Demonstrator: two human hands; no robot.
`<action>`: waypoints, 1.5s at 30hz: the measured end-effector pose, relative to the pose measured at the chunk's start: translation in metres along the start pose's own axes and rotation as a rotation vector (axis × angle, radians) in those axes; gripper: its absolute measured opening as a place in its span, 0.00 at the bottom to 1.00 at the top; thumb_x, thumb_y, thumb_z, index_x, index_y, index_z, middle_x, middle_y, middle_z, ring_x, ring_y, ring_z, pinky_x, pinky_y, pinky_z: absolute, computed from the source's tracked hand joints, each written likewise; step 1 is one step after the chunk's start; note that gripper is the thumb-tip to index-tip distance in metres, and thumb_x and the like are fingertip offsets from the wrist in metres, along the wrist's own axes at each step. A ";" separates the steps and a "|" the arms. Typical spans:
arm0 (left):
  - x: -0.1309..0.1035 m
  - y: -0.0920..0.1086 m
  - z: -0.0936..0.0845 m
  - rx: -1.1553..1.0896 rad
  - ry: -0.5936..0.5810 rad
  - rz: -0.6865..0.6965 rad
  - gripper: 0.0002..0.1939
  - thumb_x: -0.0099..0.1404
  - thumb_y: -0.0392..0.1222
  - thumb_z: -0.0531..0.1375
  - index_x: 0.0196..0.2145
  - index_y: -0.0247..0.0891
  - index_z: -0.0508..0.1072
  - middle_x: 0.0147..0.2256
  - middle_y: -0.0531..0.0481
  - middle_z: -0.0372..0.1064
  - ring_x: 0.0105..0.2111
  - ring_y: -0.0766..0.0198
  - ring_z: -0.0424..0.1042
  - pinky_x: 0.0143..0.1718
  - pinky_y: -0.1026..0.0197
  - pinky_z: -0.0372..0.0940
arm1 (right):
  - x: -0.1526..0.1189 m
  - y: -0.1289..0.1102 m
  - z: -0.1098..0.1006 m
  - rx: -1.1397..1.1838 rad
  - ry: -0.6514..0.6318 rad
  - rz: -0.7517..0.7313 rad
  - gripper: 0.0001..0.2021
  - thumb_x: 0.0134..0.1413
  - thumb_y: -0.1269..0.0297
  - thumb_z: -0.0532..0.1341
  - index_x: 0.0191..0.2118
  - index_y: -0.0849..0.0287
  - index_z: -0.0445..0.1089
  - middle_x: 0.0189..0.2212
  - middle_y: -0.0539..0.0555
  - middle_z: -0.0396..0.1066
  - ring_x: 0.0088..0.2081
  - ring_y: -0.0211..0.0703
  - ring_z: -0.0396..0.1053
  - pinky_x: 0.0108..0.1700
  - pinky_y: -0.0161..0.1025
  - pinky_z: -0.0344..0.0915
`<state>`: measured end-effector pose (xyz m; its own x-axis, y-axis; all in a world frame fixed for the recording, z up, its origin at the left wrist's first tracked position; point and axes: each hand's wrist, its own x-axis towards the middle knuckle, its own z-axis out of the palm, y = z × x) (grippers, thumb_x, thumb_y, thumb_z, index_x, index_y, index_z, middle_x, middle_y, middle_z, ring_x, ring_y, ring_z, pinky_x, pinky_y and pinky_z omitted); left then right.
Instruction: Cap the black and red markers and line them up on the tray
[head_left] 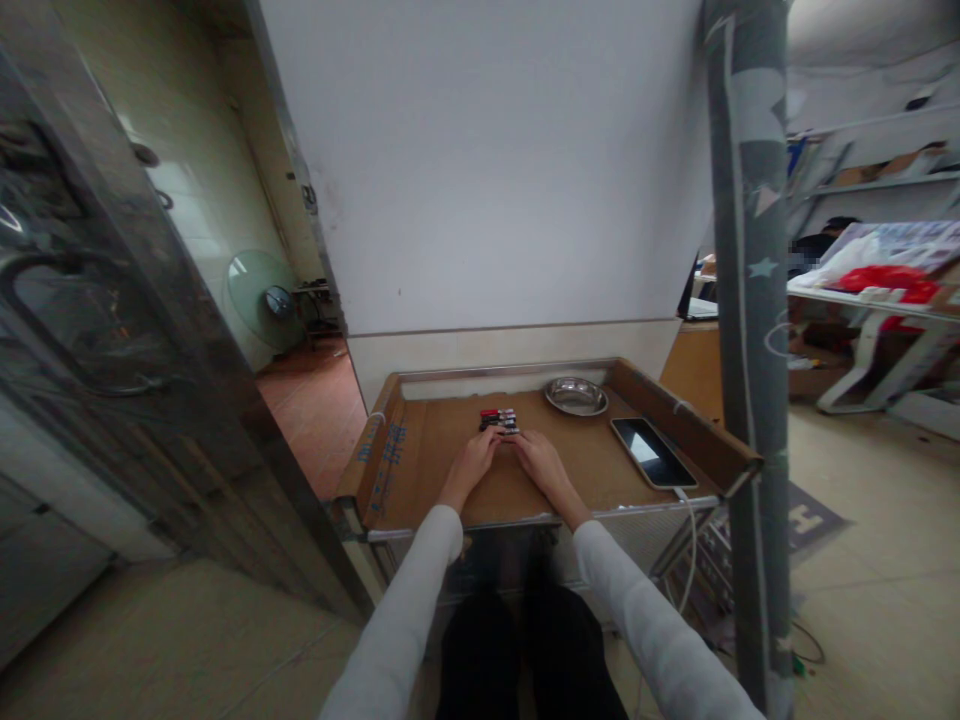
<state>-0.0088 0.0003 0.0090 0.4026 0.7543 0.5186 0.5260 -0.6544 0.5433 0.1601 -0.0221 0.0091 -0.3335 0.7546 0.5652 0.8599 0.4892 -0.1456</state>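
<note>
Small red, black and silver batteries lie side by side in a short stack of rows on the brown cardboard-lined table. At the near side of this group, my left hand has its fingers closed on the left end of the nearest battery. My right hand reaches the same battery from the right, its fingertips drawn together at that end. The fingertips hide part of the nearest battery.
A round steel dish sits at the back right of the table. In front of it lies a phone with a white cable hanging over the edge. Raised cardboard-covered rims border the sides. A grey pole stands at right.
</note>
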 end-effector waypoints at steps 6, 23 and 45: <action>0.001 -0.002 0.001 0.229 0.026 0.009 0.08 0.64 0.36 0.54 0.41 0.38 0.69 0.41 0.46 0.69 0.44 0.59 0.67 0.48 0.54 0.61 | -0.002 0.002 -0.005 -0.119 0.057 0.267 0.11 0.58 0.70 0.51 0.41 0.58 0.70 0.36 0.56 0.71 0.40 0.45 0.64 0.43 0.38 0.55; 0.001 0.001 -0.002 0.251 0.032 0.048 0.05 0.65 0.42 0.55 0.37 0.39 0.69 0.38 0.49 0.70 0.41 0.60 0.65 0.45 0.57 0.60 | -0.001 0.001 -0.002 -0.070 0.044 0.185 0.11 0.60 0.67 0.50 0.42 0.59 0.69 0.37 0.57 0.72 0.41 0.45 0.65 0.45 0.39 0.57; -0.003 -0.017 -0.002 0.443 0.431 -0.451 0.15 0.64 0.27 0.45 0.37 0.35 0.70 0.37 0.41 0.65 0.42 0.55 0.64 0.43 0.54 0.61 | 0.004 0.003 0.007 -0.017 -0.006 0.165 0.16 0.53 0.74 0.52 0.46 0.57 0.68 0.45 0.59 0.65 0.46 0.47 0.61 0.49 0.42 0.58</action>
<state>-0.0203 0.0087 -0.0005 -0.2026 0.7958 0.5707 0.8581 -0.1366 0.4950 0.1588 -0.0144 0.0049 -0.1895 0.8265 0.5301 0.9097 0.3510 -0.2221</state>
